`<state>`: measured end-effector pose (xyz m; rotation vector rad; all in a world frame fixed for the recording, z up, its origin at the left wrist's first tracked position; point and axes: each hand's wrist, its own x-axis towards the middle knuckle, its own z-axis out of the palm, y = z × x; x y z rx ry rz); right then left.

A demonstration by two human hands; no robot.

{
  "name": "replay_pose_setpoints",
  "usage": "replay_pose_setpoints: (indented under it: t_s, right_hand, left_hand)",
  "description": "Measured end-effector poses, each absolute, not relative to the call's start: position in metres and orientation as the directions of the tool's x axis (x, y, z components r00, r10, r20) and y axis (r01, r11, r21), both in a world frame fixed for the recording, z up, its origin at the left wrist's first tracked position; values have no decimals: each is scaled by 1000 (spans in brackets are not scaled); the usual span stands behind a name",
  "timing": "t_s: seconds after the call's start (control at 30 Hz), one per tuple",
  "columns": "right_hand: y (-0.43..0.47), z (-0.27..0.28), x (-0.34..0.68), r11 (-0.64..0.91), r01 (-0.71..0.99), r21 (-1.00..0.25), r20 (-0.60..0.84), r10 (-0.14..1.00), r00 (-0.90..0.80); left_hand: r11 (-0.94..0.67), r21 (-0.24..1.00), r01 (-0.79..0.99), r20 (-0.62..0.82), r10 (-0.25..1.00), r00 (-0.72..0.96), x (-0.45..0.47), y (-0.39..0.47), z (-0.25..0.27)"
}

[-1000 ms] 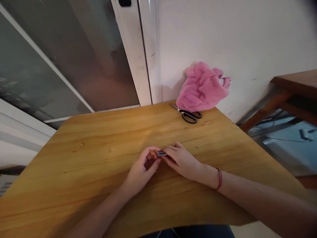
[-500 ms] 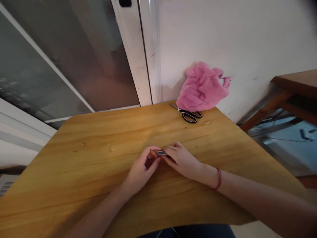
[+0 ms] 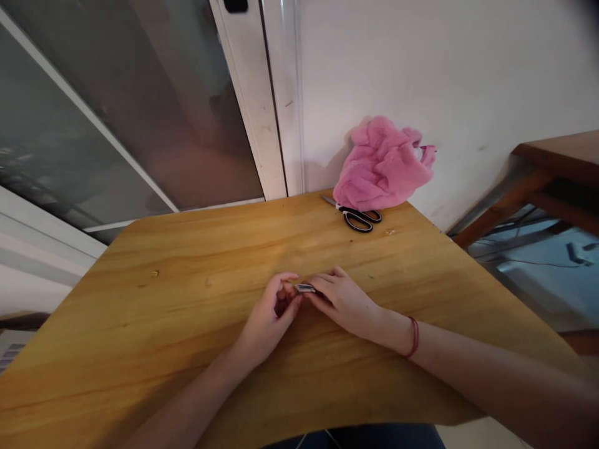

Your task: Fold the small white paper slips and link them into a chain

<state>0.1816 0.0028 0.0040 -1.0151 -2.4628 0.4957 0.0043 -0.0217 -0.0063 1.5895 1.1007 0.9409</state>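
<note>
Between my two hands, just above the middle of the wooden table [image 3: 210,249], is a small flat object [image 3: 306,288], dark with a silvery-white edge; its kind is too small to tell. My right hand [image 3: 344,302], with a red band [image 3: 414,337] at the wrist, is closed on the object's right end, and its fingers hide part of it. At the left end, my left hand [image 3: 271,312] curls round, thumb and fingertips pinching the edge while the index finger stretches above.
Black-handled scissors [image 3: 358,219] lie near the table's back edge, partly beneath a fluffy pink cloth bundle [image 3: 381,168] against the white wall [image 3: 444,75]. A tiny yellowish bit [image 3: 155,273] sits at left. Beyond the right edge stands a wooden stand [image 3: 538,162]; glass door panels [image 3: 196,112] are behind.
My left index finger has lifted slightly and straightened off the small flat object. My right hand keeps its place, and nothing else has visibly moved.
</note>
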Motion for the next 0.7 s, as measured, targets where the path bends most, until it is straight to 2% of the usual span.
replay_pose_setpoints:
  t_s: [0.27, 0.7]
  right_hand:
    - [6, -5, 181, 647, 625, -435, 186, 744, -641]
    - [7, -7, 180, 633, 611, -476, 208, 756, -621]
  left_hand:
    - [-101, 951, 293, -9, 937, 350, 5, -19, -11]
    - [-169, 906, 387, 20, 933, 360, 2, -20, -6]
